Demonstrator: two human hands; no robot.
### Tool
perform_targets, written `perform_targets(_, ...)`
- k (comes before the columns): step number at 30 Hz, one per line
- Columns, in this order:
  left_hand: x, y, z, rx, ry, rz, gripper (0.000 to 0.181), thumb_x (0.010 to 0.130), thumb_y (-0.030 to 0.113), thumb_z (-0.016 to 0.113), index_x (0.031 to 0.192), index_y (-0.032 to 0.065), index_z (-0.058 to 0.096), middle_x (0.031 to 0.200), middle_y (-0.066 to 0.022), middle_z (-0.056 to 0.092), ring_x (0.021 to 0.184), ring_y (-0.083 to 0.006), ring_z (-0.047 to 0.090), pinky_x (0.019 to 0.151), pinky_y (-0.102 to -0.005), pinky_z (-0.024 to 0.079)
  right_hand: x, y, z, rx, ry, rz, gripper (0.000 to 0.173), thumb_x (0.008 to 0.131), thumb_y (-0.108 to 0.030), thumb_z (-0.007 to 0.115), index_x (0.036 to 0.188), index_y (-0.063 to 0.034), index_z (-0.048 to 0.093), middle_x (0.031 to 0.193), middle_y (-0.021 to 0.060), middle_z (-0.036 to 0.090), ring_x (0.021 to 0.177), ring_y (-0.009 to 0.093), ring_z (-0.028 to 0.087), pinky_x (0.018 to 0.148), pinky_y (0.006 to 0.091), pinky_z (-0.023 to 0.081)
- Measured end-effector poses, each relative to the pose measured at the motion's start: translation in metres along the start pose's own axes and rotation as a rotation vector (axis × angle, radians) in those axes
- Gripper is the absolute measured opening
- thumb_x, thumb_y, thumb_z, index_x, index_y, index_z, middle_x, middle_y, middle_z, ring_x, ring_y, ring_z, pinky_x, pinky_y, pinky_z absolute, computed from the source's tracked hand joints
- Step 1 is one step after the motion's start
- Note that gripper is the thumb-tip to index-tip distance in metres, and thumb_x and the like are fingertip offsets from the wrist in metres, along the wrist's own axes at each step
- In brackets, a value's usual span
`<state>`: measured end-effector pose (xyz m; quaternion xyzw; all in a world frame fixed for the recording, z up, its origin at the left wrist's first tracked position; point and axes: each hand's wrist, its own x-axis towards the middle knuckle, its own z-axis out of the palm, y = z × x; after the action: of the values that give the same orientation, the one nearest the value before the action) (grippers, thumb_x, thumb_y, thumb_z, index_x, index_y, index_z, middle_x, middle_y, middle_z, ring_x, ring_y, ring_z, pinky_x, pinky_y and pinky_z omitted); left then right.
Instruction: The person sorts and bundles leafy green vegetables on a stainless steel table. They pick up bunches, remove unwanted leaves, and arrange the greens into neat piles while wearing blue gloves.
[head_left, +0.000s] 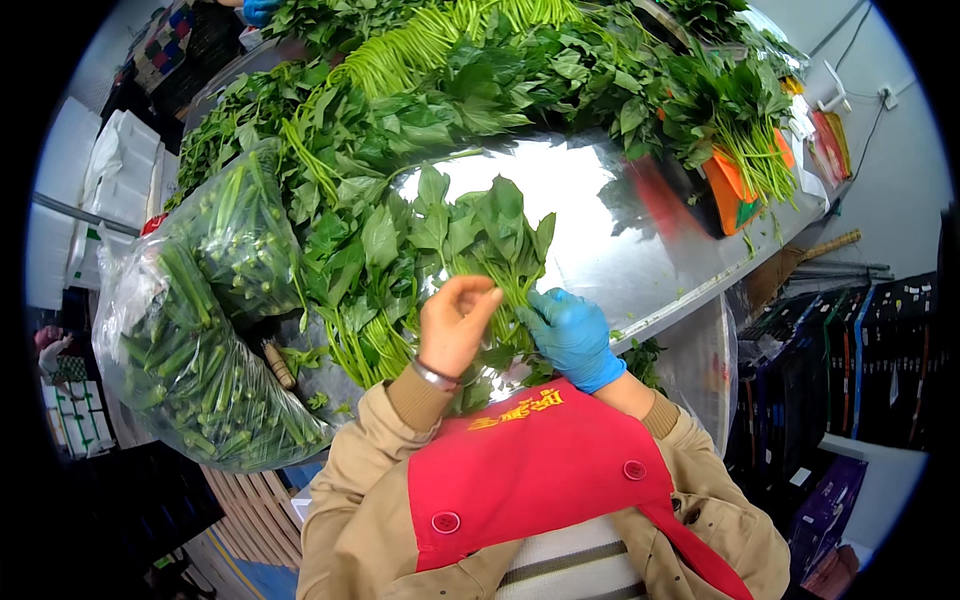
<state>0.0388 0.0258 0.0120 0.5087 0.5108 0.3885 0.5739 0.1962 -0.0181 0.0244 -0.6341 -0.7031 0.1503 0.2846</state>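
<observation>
My right hand (574, 337), in a blue glove, grips a bunch of leafy green stems (514, 281) with the leaves pointing away from me. My bare left hand (456, 322) is beside the bunch, thumb and fingertips drawn together. Whether it pinches a stem or leaf is unclear. Just left of the bunch, loose leafy greens (375, 337) lie with their stems towards me. Beneath them is a shiny metal tabletop (585, 202). Some leaves also show below my hands, partly covered by my wrists and a red apron (540, 465).
Two clear plastic bags of okra (202, 375) stand at left, near a wooden handle (279, 365). Piled greens (480, 90) line the table's far side. Bunched stems (750, 157) rest on an orange and black object (724, 191). Another person's blue-gloved hand (260, 10) shows at the top.
</observation>
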Motion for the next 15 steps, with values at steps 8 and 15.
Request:
perform_targets(8, 0.010, -0.008, 0.010, -0.213, -0.043, -0.229, 0.020, 0.080, 0.014, 0.064, 0.091, -0.0023, 0.057, 0.071, -0.0022, 0.057, 0.055, -0.0063, 0.050, 0.047, -0.0180, 0.040, -0.005, 0.007, 0.010, 0.153, -0.009, 0.054, 0.017, 0.078, -0.020, 0.061, 0.081, -0.0031, 0.059, 0.065, 0.0120, 0.056, 0.057, 0.025, 0.056, 0.054, 0.0325, 0.043)
perform_targets(15, -0.010, -0.026, -0.013, 0.150, 0.183, 0.092, 0.039, 0.076, 0.010, 0.066, 0.110, 0.0018, 0.049, 0.099, -0.0058, 0.048, 0.082, -0.0090, 0.048, 0.069, -0.0208, 0.043, -0.012, 0.040, 0.018, 0.888, 0.045, 0.522, 0.026, 0.086, -0.024, 0.055, 0.091, 0.0016, 0.057, 0.070, 0.0021, 0.056, 0.064, 0.009, 0.051, 0.059, 0.0227, 0.043)
